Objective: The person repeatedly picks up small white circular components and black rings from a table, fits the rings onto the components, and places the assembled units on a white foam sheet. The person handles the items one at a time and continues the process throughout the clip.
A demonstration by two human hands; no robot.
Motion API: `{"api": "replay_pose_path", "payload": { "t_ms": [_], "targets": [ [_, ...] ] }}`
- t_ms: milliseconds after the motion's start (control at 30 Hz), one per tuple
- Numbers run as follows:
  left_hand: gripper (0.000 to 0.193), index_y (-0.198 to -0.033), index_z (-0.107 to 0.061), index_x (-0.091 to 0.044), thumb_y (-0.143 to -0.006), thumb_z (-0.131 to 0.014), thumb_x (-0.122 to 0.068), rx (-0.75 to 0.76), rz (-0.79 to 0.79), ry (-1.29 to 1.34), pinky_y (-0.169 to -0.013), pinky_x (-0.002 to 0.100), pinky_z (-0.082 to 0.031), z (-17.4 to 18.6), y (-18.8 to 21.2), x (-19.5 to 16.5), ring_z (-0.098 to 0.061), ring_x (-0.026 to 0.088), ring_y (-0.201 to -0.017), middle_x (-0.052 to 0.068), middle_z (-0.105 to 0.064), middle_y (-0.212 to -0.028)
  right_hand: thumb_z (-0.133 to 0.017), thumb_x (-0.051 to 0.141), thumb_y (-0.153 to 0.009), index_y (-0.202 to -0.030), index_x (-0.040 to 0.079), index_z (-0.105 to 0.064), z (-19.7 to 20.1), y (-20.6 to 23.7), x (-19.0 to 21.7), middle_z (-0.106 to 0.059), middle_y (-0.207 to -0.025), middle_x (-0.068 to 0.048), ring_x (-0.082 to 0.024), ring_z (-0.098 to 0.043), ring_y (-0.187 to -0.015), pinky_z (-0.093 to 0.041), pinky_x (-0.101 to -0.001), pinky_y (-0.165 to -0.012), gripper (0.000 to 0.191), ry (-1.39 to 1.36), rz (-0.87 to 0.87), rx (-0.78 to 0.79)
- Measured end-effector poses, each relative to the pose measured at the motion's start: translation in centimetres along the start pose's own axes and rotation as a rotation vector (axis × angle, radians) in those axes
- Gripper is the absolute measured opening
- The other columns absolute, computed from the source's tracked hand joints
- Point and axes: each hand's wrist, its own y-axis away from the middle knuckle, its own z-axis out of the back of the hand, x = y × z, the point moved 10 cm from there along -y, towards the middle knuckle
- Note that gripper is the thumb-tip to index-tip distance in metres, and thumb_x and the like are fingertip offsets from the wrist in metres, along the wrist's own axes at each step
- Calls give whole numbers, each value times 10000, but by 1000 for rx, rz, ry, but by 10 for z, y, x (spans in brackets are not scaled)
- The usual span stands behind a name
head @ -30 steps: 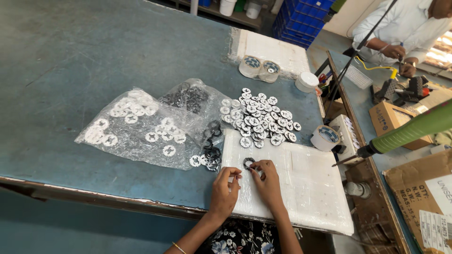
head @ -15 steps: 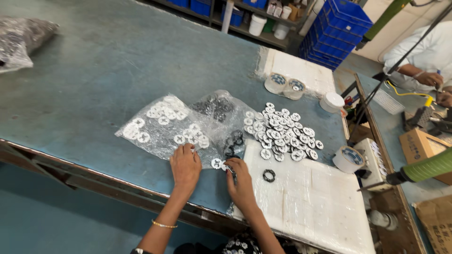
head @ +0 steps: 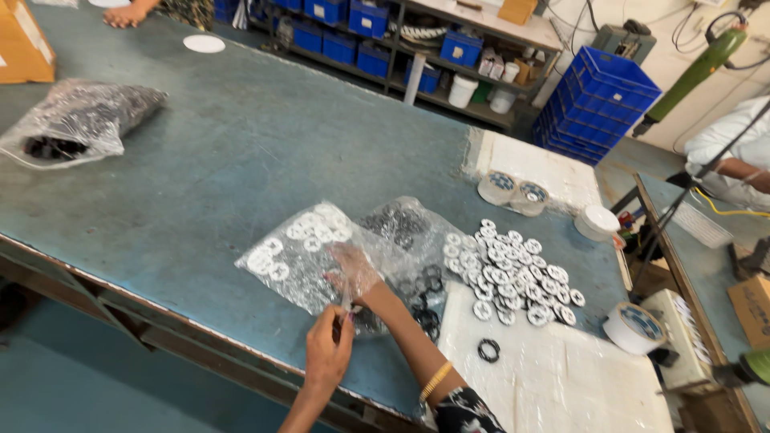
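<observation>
The right hand [head: 353, 270] is pushed inside the clear plastic bag of white round discs [head: 309, 252], so its fingers blur behind the film and I cannot tell how its grip stands. The left hand [head: 327, 353], at six o'clock of the bag, pinches the bag's edge shut between its fingertips. The bag lies on the blue-green table [head: 200, 160]. At three o'clock sits a second clear bag of black rings [head: 409, 240], partly hidden, then a loose heap of white discs [head: 513, 273].

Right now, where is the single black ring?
In the head view, the black ring lies alone on the white sheet, right of the hands, just below the pile of white discs.
</observation>
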Motion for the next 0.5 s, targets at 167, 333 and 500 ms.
{"api": "replay_pose_path", "payload": {
  "t_ms": [167,333,500],
  "targets": [
    [104,-895,-584,-14,-910,-618,-110,16,-31,71,-595,390,-479,-4,-3,8,-557,269,-617,154,-584,-716,-615,552,-967,-1458,151,-530,-27,-61,-5,-430,-1602,-179,-405,-352,-1511,-269,-525,-1260,639,286,42,-10],
    [96,-887,-562,-11,-926,-587,-95,79,-12,111,-622,407,-466,-9,-9,12,-550,277,-639,161,-578,-733,-562,610,-937,-1466,232,-517,-50,-91,-17,-319,-1625,-148,-453,-204,-1498,-201,-668,-1140,652,315,-134,49],
    [101,-894,-547,-14,-952,-565,-95,79,-25,137,-631,409,-454,-5,-9,2,-541,289,-651,175,-571,-739,-485,597,-978,-1476,218,-501,-59,-83,-30,-370,-1578,-120,-446,-264,-1445,-251,-723,-1088,626,449,-184,75]
  ]
}}
